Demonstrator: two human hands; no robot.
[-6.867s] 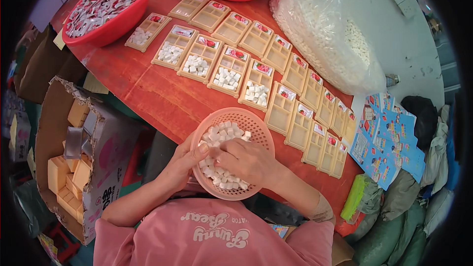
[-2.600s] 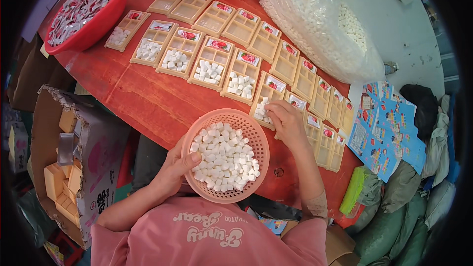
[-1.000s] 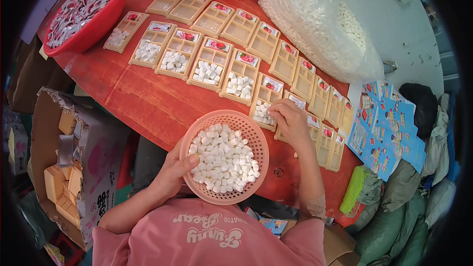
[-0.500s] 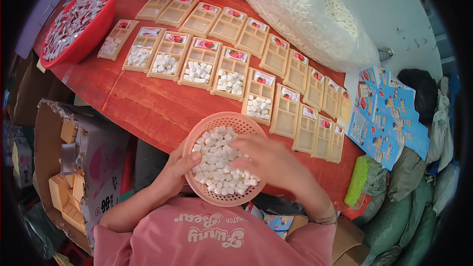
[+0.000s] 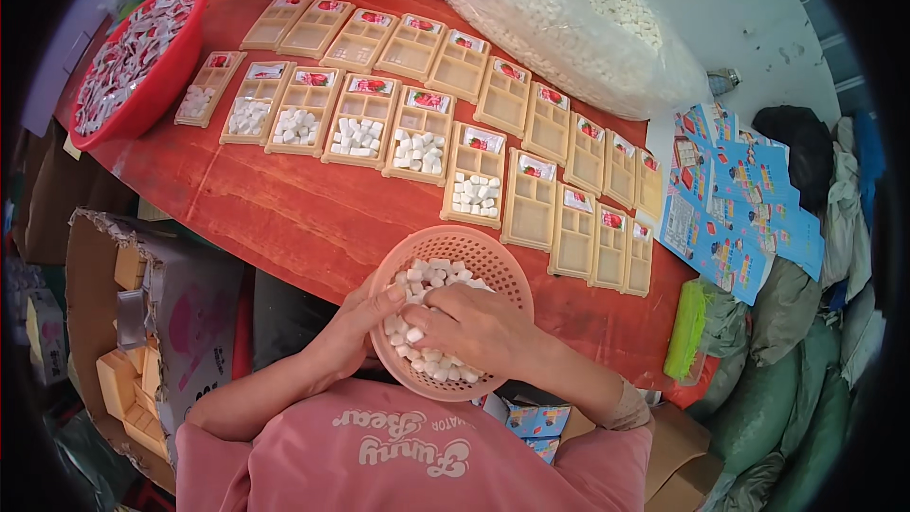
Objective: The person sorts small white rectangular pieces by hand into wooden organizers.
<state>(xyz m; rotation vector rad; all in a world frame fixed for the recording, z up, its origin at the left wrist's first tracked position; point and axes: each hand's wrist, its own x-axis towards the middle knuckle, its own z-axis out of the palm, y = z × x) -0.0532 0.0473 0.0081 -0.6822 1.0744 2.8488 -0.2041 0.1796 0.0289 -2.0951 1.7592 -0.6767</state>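
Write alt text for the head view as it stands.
A person's left hand holds a pink perforated basket of white pieces while the right hand dips into it. Beyond, two rows of beige trays, some holding white pieces, lie on a red table.

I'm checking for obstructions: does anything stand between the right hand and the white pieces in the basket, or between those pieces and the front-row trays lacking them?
Nothing visible blocks the right hand, in among the white pieces. Toward the front-row trays without them, only the basket's raised wall intervenes.
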